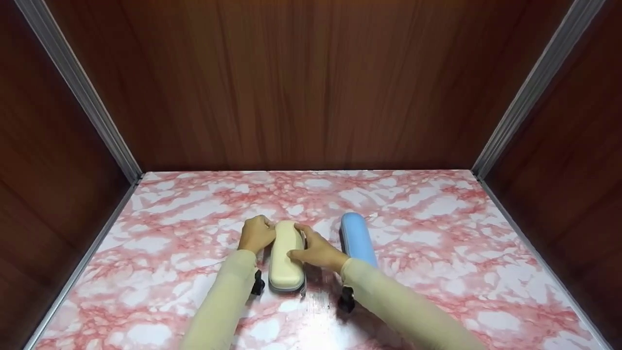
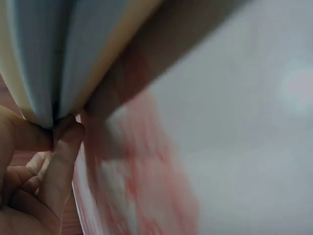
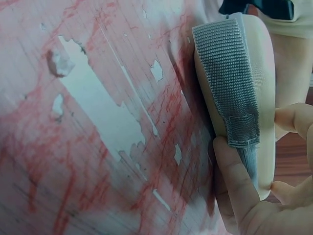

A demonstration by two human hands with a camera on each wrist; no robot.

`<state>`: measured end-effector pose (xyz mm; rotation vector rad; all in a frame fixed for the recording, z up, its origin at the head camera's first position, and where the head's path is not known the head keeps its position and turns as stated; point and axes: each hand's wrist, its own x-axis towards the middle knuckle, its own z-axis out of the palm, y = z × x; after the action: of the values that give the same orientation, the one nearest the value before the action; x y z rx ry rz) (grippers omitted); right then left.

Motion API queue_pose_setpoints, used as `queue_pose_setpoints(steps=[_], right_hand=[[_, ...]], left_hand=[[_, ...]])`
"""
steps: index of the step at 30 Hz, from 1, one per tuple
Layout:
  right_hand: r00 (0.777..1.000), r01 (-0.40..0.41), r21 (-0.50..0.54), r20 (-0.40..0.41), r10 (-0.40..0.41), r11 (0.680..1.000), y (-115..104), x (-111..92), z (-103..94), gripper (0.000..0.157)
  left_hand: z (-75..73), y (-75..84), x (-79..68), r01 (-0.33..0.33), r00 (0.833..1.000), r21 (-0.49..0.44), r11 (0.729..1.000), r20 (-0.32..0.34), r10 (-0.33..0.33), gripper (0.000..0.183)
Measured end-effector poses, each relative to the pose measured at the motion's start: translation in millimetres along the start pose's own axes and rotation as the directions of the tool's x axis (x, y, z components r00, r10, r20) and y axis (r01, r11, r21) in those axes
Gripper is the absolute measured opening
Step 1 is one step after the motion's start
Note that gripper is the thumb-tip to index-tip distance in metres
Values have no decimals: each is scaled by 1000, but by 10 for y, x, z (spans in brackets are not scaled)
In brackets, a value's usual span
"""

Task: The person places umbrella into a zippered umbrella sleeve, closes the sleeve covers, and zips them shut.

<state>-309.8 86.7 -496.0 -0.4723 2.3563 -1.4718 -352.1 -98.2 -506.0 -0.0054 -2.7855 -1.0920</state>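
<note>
A pale yellow zip-up hard case point(image 1: 285, 267), long and rounded, lies on the table between my hands. At its far left side, my left hand point(image 1: 258, 234) works with curled fingers. The left wrist view shows thumb and forefinger pinching at the end of the grey zipper seam point(image 2: 57, 73); the zipper pull itself is hidden. My right hand point(image 1: 318, 250) grips the case from the right, thumb over the top and fingers along the side. A grey ribbed fabric band point(image 3: 227, 73) crosses the zipper edge in the right wrist view, with right fingertips just below it.
A light blue case point(image 1: 358, 238) of similar shape lies to the right, partly behind my right wrist. The table point(image 1: 427, 301) has a red and white marbled surface. Dark wood panels point(image 1: 301, 87) with metal corner rails enclose it at the back and sides.
</note>
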Motion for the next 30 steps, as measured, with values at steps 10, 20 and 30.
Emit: queue_pose_setpoints(steps=[10,20,30], right_hand=[[999,30,-23,-33,-31,999,14,0,9,79],[999,23,-52,-40,-25,998,-9,-10,19,80],[999,14,-45,-31,-16,999,-20,-29,10,79]], left_hand=[[54,61,-54,-34,997,122,992,-65,43,13],[31,107,-106,-16,996,129,992,-89,28,14],[-2,66,-130,11,1000,43,999,-14,-10,15]])
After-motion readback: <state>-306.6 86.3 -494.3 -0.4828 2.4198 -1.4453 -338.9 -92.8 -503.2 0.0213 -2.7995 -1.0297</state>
